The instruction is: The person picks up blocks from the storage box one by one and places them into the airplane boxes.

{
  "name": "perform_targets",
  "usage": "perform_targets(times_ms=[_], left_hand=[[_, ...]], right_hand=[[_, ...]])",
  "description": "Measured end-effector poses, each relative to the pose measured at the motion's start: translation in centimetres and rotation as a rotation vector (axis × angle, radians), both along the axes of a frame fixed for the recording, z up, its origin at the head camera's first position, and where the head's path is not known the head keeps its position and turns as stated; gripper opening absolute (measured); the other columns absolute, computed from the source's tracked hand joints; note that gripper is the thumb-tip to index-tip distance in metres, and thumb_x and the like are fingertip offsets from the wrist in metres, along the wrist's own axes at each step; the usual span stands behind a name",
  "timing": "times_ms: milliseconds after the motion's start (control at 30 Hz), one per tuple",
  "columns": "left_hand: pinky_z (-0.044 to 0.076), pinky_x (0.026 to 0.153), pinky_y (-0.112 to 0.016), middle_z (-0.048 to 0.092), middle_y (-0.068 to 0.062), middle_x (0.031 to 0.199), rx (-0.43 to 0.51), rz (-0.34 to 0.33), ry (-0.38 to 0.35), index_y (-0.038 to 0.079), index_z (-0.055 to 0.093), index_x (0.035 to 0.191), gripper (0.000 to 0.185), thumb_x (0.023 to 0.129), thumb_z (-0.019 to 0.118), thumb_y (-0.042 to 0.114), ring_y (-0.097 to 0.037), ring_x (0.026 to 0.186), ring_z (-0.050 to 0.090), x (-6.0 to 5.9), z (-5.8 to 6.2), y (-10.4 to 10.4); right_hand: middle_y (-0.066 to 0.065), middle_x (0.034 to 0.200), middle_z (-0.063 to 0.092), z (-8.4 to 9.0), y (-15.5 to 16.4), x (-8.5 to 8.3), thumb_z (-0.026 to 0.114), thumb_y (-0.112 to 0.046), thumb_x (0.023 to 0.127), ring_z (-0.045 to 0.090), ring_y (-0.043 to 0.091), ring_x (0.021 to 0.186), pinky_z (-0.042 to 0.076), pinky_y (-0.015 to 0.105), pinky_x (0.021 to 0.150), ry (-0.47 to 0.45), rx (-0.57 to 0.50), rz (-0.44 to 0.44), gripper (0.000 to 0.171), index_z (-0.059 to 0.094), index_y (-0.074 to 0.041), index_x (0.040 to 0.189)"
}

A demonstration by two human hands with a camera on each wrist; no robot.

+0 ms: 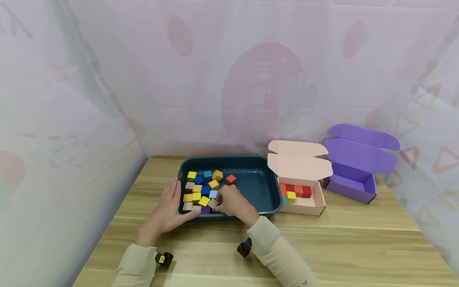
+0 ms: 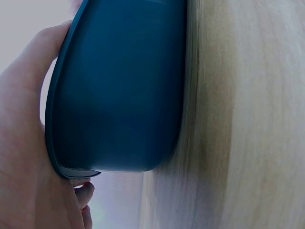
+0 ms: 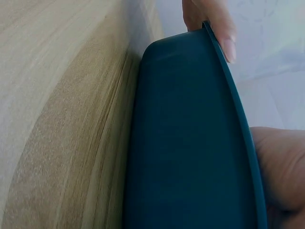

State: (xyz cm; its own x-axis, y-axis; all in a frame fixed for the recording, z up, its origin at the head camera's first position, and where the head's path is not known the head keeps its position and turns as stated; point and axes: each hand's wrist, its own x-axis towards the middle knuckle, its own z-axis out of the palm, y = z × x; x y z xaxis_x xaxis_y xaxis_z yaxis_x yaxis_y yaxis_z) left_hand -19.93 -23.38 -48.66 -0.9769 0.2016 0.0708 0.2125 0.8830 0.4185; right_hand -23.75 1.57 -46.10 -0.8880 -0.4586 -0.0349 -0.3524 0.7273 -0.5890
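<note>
Two hands on the dark teal tray (image 1: 263, 187), which sits flat on the wooden tabletop (image 1: 322, 243) near its middle. My left hand (image 1: 168, 211) lies along the tray's left near corner, fingers straight and spread against the outer wall, thumb along the near rim; the left wrist view shows the palm (image 2: 24, 143) pressed to that rim. My right hand (image 1: 231, 201) is inside the tray at the near edge, fingers curled down into the pile of coloured cubes (image 1: 202, 189); I cannot tell if it pinches one, the knuckles hide the tips. Cubes are crowded in the tray's left half: yellow, blue, orange, tan, plus one red-orange cube (image 1: 231, 179) apart toward the centre. Right wrist view shows only the tray's outer wall (image 3: 190, 143) and a fingertip (image 3: 224, 28) over the rim. Just right of the tray, touching or nearly so, stands an open pink box (image 1: 305, 205) with red, orange, yellow and teal cubes in its left end, lid flaps up behind. Further right, apart, an open purple box (image 1: 353, 187). Translucent printed sheeting (image 1: 229, 71) walls in the back and sides. Nothing lies between hands and tray.
</note>
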Motion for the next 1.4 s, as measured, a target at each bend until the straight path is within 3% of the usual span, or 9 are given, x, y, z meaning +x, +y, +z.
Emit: perform_targets(times_ms=[300,633,800,1100,1400], left_hand=[[0.013,0.131,-0.067,-0.004,-0.02,0.179,-0.004,0.006,-0.014,-0.004,0.006,0.168,0.13,0.087,0.063,0.08,-0.046,0.165,0.007,0.0,-0.1,0.0],[0.013,0.131,-0.067,-0.005,-0.019,0.179,-0.007,0.008,-0.022,-0.003,0.005,0.168,0.129,0.088,0.062,0.081,-0.046,0.165,0.007,0.0,0.0,0.0],[0.012,0.131,-0.067,-0.005,-0.019,0.179,-0.006,0.009,-0.022,-0.003,0.005,0.168,0.13,0.087,0.061,0.082,-0.046,0.165,0.007,0.0,0.0,0.0],[0.012,0.131,-0.068,-0.005,-0.019,0.179,-0.017,0.021,-0.024,-0.002,0.005,0.168,0.13,0.087,0.06,0.084,-0.048,0.164,0.008,-0.2,-0.1,-0.1],[0.013,0.13,-0.068,-0.004,-0.02,0.179,-0.014,0.019,-0.03,-0.002,0.005,0.168,0.13,0.087,0.061,0.083,-0.048,0.164,0.007,-0.1,0.0,0.0]], right_hand=[[-0.001,0.084,0.076,0.2,0.0,-0.1,0.089,-0.016,0.086,0.062,0.011,0.069,0.06,0.025,0.069,-0.018,0.009,-0.018,0.018,0.083,-0.007,0.1],[0.0,0.087,0.076,0.6,1.1,-0.3,0.088,-0.016,0.087,0.063,0.011,0.071,0.06,0.026,0.072,0.011,0.024,0.021,0.014,0.082,-0.009,0.098],[0.0,0.087,0.076,1.5,2.2,-0.1,0.086,-0.016,0.089,0.062,0.012,0.072,0.059,0.028,0.074,0.021,0.015,0.034,0.013,0.081,-0.01,0.099],[0.002,0.101,0.079,3.2,4.9,0.2,0.084,-0.016,0.09,0.067,0.013,0.084,0.064,0.035,0.088,-0.027,-0.004,0.044,0.017,0.081,-0.01,0.106],[0.005,0.102,0.08,4.0,8.2,0.5,0.084,-0.012,0.089,0.07,0.013,0.085,0.065,0.035,0.087,-0.008,-0.03,0.045,0.017,0.082,-0.007,0.106]])
